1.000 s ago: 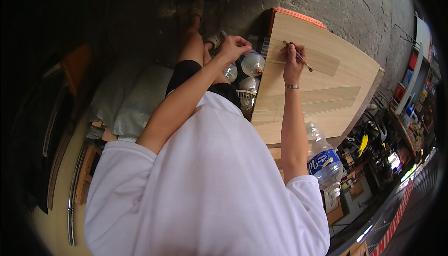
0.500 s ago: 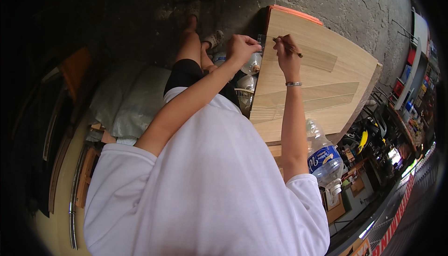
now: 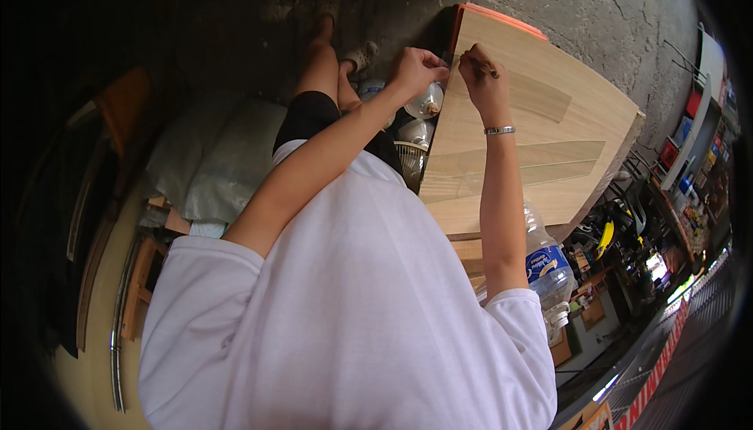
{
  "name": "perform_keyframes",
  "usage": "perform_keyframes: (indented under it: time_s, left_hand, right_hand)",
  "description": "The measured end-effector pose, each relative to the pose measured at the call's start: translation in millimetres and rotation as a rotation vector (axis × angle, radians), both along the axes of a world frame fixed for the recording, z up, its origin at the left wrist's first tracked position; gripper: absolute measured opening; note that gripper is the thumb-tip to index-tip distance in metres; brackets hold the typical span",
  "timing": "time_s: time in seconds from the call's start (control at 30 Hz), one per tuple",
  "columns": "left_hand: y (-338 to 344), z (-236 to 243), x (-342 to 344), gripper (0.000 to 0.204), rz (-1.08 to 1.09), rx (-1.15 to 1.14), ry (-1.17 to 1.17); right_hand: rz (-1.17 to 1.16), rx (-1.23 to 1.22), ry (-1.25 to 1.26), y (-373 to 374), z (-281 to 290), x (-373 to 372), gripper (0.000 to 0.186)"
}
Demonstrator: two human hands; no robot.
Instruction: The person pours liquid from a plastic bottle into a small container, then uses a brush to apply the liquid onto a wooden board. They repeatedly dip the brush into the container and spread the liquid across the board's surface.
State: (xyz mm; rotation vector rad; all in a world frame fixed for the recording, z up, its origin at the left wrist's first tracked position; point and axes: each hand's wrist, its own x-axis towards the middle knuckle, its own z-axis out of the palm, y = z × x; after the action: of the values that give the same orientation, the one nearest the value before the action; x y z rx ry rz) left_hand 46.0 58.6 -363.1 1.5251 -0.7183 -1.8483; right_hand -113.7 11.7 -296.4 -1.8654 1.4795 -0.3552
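My left hand (image 3: 420, 72) is closed in a pinch at the left edge of the wooden board, beside its far corner. The clear glass piece at its fingertips barely shows now; the half-second-old picture shows it better. Over the board, my right hand (image 3: 486, 89) is wrapped round a slim, dark, pen-like tool (image 3: 492, 73), whose tip is hidden by the fingers. Clear glass strips (image 3: 541, 99) lie flat on the pale wooden board (image 3: 572, 191), some in front of my right hand and others beside its forearm. A metal band circles my right wrist.
A large clear bottle (image 3: 549, 265) with a blue label stands by my right elbow. Clear plastic containers (image 3: 423, 102) and a slatted basket (image 3: 412, 159) sit against the board's left edge. Grey sheeting (image 3: 216, 155) covers something at left. Cluttered shelves (image 3: 698, 171) line the far right.
Both hands appear slightly farther right in the picture, and the view has shifted a little. My right fist has turned, so less of the tool shows. The glass between the hands is harder to see.
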Motion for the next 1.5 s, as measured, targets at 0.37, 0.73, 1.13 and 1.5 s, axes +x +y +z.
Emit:
perform_keyframes:
  time_s: [0.37,0.73,1.13,1.5]
  left_hand:
    - [-1.4,7.5,15.2,0.019,0.002,0.028,0.108]
    - [8.0,-2.6,49.0,0.022,-0.014,0.079,0.163]
    - [3.3,18.5,-1.2,0.024,-0.046,0.000,-0.280]
    - [5.8,7.7,-3.7,0.027,-0.042,0.031,-0.118]
  right_hand:
    - [-0.402,0.108,-0.299,75.1,11.6,-13.5,0.011]
    - [-0.626,0.102,-0.661,39.6,-25.5,-25.5,0.013]
    - [-0.258,0.018,-0.189,25.9,1.7,-0.8,0.011]
    - [-0.098,-0.009,-0.100,12.5,7.7,2.2,0.012]
